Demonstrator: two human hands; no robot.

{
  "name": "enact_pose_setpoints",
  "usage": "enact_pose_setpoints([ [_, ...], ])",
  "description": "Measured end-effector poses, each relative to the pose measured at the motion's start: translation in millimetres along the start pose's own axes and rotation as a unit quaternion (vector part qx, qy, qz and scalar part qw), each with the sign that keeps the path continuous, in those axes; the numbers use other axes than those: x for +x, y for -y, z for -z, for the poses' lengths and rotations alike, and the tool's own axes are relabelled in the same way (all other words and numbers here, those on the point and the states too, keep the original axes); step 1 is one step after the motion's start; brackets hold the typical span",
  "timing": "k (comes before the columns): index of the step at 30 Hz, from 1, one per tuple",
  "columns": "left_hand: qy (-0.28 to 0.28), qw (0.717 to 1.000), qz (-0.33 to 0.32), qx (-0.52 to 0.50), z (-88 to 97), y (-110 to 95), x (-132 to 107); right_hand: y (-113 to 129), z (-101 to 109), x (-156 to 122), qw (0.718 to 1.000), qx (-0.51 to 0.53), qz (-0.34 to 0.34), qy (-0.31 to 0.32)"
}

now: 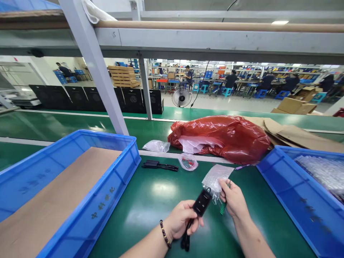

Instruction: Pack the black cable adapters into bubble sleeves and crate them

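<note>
My left hand is closed around a small black device with a black cord hanging below it. Its upper end sits at the mouth of a small bubble-wrap bag, which my right hand pinches at its lower edge. Something green shows under my right palm. Both hands hover over the green bench top near its front edge.
A blue crate lined with cardboard stands at the left. Another blue crate with bubble-wrap bags is at the right. A black part, small clear bags and a red plastic bag lie beyond. People work at distant benches.
</note>
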State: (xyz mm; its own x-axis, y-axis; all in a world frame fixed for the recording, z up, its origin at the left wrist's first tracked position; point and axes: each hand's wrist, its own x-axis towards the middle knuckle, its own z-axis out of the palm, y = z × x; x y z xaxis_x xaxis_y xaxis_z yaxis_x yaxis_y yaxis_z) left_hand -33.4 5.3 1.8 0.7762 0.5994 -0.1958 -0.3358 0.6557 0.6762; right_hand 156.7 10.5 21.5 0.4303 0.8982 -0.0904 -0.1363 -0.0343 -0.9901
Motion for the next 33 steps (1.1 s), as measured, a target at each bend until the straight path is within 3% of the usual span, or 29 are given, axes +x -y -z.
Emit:
enact_pose_setpoints([
  [2,0.014,1.0,0.009,0.002,1.1,3,1,0,-1,-4,1.0,-0.01,0.002,0.016],
  [6,0.027,1.0,-0.012,-0.001,3.1,5,3,4,-4,-13,0.987,-0.106,-0.01,0.123],
  [10,0.017,0.999,-0.042,-0.006,3.8,5,2,11,-4,-18,0.964,-0.171,-0.006,0.205],
  [15,-0.002,0.998,-0.06,-0.009,3.6,6,3,17,-5,-22,0.915,-0.215,0.008,0.341],
  [21,-0.065,0.997,-0.037,0.018,-1.4,7,3,12,-7,-20,0.944,-0.184,-0.022,0.273],
  [25,-0.034,0.999,0.002,0.036,-2.5,8,1,13,-1,-17,0.965,-0.148,-0.038,0.211],
  [27,-0.026,0.999,0.022,0.029,-2.6,9,1,15,1,-18,0.96,-0.151,-0.035,0.232],
  [30,-0.038,0.999,0.022,0.013,-2.9,8,0,18,0,-21,0.93,-0.176,-0.003,0.322],
  [33,-0.006,1.0,0.019,-0.002,-2.4,5,-2,18,-3,-26,0.927,-0.172,-0.009,0.334],
])
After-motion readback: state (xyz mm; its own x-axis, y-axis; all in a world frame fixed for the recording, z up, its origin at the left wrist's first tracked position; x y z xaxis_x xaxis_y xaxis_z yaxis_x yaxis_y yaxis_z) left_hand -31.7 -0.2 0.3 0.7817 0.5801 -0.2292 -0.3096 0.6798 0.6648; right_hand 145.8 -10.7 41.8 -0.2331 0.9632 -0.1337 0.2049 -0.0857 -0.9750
